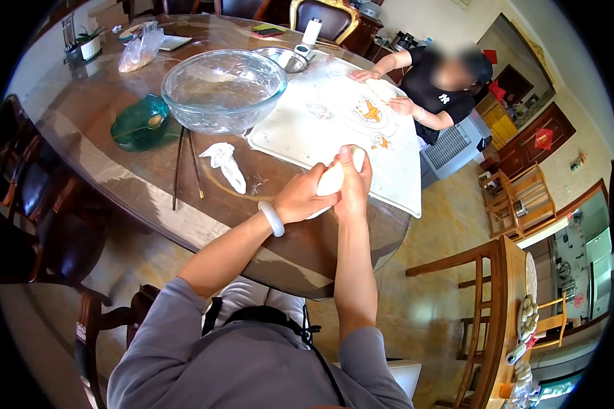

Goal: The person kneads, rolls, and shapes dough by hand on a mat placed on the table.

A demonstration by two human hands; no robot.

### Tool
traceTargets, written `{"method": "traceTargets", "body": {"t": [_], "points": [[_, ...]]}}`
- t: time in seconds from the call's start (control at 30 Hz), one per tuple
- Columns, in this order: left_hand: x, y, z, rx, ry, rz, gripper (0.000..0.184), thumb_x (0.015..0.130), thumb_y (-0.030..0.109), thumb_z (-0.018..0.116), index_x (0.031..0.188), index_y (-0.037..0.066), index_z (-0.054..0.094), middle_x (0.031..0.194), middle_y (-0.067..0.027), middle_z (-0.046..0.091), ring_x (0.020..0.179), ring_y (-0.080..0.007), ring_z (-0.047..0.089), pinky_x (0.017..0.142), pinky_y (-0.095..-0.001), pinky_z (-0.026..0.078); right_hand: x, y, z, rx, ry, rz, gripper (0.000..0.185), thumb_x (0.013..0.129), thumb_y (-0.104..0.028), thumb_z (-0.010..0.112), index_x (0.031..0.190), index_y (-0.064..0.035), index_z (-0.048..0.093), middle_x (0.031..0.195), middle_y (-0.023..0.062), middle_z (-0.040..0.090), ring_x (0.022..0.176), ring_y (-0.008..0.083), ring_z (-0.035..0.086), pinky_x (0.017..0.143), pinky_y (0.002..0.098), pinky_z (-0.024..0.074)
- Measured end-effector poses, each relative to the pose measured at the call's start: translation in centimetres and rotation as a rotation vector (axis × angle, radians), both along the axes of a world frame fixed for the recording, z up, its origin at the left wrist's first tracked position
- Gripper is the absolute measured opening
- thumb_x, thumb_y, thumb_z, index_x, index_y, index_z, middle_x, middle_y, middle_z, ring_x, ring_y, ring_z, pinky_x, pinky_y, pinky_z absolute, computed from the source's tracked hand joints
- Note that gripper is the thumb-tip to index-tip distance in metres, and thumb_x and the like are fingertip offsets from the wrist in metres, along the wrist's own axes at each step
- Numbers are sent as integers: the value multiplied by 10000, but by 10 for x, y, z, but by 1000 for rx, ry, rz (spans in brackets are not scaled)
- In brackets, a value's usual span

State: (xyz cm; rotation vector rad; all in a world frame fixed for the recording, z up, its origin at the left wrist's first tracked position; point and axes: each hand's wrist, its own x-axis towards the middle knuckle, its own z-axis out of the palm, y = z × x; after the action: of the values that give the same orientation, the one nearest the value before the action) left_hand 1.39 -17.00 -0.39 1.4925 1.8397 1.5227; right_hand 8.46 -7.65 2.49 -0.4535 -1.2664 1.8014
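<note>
Between my two hands is a pale piece of dough, held above the near edge of a white printed mat. My left hand, with a pale bangle at its wrist, is closed on the dough's left side. Wrapped round its right side is my right hand. A large glass bowl with floury walls stands left of the mat. Near it lie a crumpled white cloth or bag and a pair of dark chopsticks.
Across the mat, another person presses both hands on dough. A green bowl with a spoon, a metal bowl, a plastic bag and a white bottle stand on the table. A wooden table stands right.
</note>
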Motion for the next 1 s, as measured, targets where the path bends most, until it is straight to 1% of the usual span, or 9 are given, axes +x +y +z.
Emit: {"method": "traceTargets", "body": {"t": [0.17, 0.27, 0.4, 0.5, 0.63, 0.7, 0.8, 0.9, 1.0], "points": [[-8, -2, 3, -47, -578, -375, 629, 748, 285, 753, 1208, 8, 424, 1134, -124, 548, 1069, -181, 525, 893, -312, 427, 8, 10, 2, 51, 173, 161, 383, 820, -388, 687, 960, -69, 527, 654, 11, 497, 563, 105, 496, 529, 248, 447], [-7, 0, 3, -37, -601, -504, 678, 748, 252, 757, 1264, 15, 387, 1200, -103, 507, 1122, -175, 489, 938, -319, 401, 12, 12, -3, 46, 270, 409, 533, 781, -534, 657, 991, -68, 509, 617, 13, 492, 567, 109, 499, 510, 243, 427], [-3, -1, 3, 21, -687, -600, 512, 797, 129, 689, 1231, 10, 446, 1102, -92, 571, 993, -169, 575, 848, -303, 472, 13, -5, 7, 224, 54, 341, 673, 728, -639, 641, 1062, -76, 487, 811, 78, 601, 662, 137, 530, 727, 291, 462], [2, -3, 7, 82, -750, -539, 277, 829, 83, 636, 1083, 10, 554, 891, -68, 639, 705, -138, 632, 672, -268, 520, 5, 4, 2, 477, 18, 140, 632, 786, -532, 657, 1143, -44, 472, 1074, 172, 604, 993, 242, 568, 830, 349, 472], [0, 1, 5, 87, -753, -239, 217, 842, 89, 624, 1040, 19, 569, 771, -32, 599, 591, -87, 562, 538, -218, 472, 6, 5, 2, 225, 7, 176, 471, 866, -334, 638, 1174, -21, 467, 1083, 170, 612, 1011, 221, 575, 875, 339, 467], [-3, 4, -4, 119, -640, -154, 325, 823, 108, 642, 1113, 15, 529, 827, -62, 611, 674, -144, 599, 615, -262, 501, 0, 1, -3, 160, -40, 196, 500, 820, -236, 705, 1188, -17, 447, 1051, 149, 621, 1003, 195, 582, 874, 327, 467], [-2, 9, -16, 221, -5, 162, 500, 764, 183, 693, 1176, 19, 461, 852, -74, 627, 764, -238, 629, 691, -364, 513, -1, -9, 1, 131, -59, 145, 417, 782, -148, 743, 1068, -27, 464, 932, 84, 589, 859, 150, 585, 749, 282, 490], [8, 0, 4, -105, -54, 98, 677, 748, 155, 724, 1296, -18, 365, 1071, -156, 577, 1045, -262, 559, 908, -334, 436, 2, -1, -1, -44, -2, 133, 382, 781, -162, 744, 1018, -35, 473, 867, 72, 583, 769, 147, 595, 677, 272, 499], [-1, 2, 0, 13, -90, -71, 767, 709, 236, 753, 1269, -73, 330, 1199, -223, 521, 1111, -275, 529, 899, -360, 439, 5, 4, 2, -146, 122, 92, 341, 773, -159, 740, 974, -54, 487, 793, 58, 560, 680, 150, 577, 609, 281, 500]]}}
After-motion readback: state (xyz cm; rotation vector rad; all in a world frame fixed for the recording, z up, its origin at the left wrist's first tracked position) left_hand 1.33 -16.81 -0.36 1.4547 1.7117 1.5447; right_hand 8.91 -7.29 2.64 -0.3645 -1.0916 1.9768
